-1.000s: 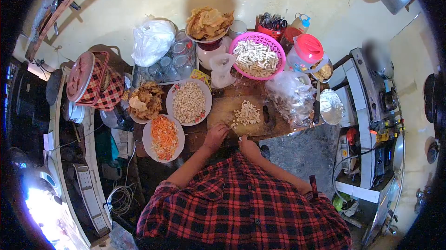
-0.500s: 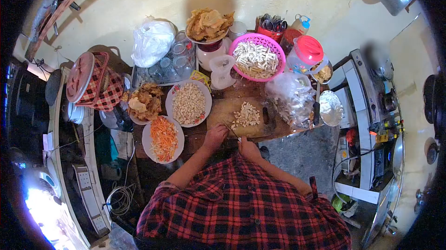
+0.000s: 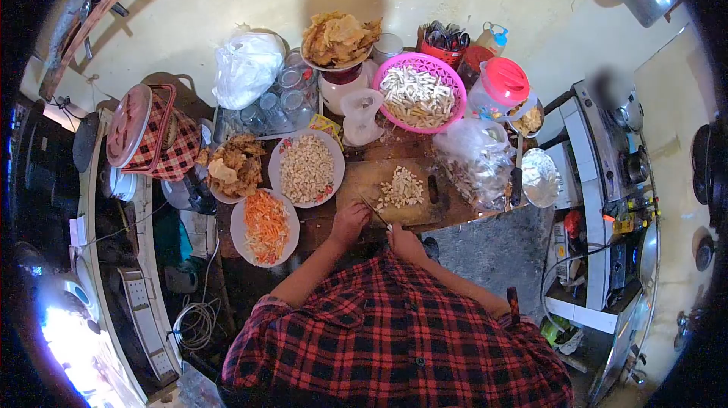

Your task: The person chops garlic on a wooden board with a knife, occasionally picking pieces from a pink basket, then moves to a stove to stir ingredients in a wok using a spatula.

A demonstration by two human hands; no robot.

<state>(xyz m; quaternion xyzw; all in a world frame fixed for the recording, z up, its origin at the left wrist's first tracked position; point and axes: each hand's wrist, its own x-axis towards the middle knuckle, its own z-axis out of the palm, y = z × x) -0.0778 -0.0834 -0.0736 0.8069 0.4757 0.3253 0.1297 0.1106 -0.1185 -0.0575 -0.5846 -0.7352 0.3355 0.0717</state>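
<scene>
My right hand [image 3: 407,245] is closed around the handle of a knife [image 3: 374,210], whose thin blade points up and left over the near edge of a wooden cutting board [image 3: 356,179]. Close by the blade is my left hand [image 3: 350,224], its fingers curled together at the board's near left corner. Anything between those fingers is hidden. A small heap of chopped pale pieces [image 3: 402,188] lies on the board. Left of the board stands a plate [image 3: 337,188] of similar small pieces, with a plate of shredded orange and pale vegetable [image 3: 267,227] nearer me.
Behind the board stand a pink basket [image 3: 462,105] of pale strips and a white plastic jug [image 3: 360,123]. Fried food [image 3: 236,165] is at left, near a tray of glasses [image 3: 277,108]. A plastic bag [image 3: 478,154] and a second knife [image 3: 517,180] lie at right.
The knife blade and my left hand have shifted very slightly. Both hands keep nearly the same place, and the food and dishes look unchanged.
</scene>
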